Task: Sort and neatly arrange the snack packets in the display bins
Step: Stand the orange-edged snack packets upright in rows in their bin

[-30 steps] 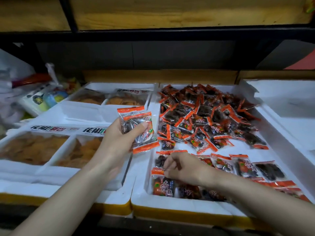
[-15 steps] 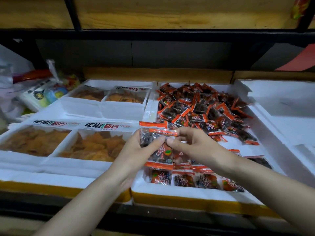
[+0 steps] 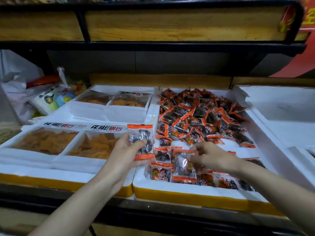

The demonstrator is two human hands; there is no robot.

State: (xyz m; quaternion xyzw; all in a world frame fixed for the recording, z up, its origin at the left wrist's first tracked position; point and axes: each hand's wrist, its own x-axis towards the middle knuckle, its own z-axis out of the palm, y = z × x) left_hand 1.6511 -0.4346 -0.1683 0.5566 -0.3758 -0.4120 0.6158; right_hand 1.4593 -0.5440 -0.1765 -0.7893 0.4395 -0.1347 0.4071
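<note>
Over front of bin | left hand grips packet stack | right hand pinches single packet at front row

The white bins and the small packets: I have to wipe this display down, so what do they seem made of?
The bins look like white foam, matte, with thick walls and chipped edges. The packets look like thin clear plastic film, glossy: glints show on the packet in the left hand, the dark snack shows through, and its ends are orange seals.
</note>
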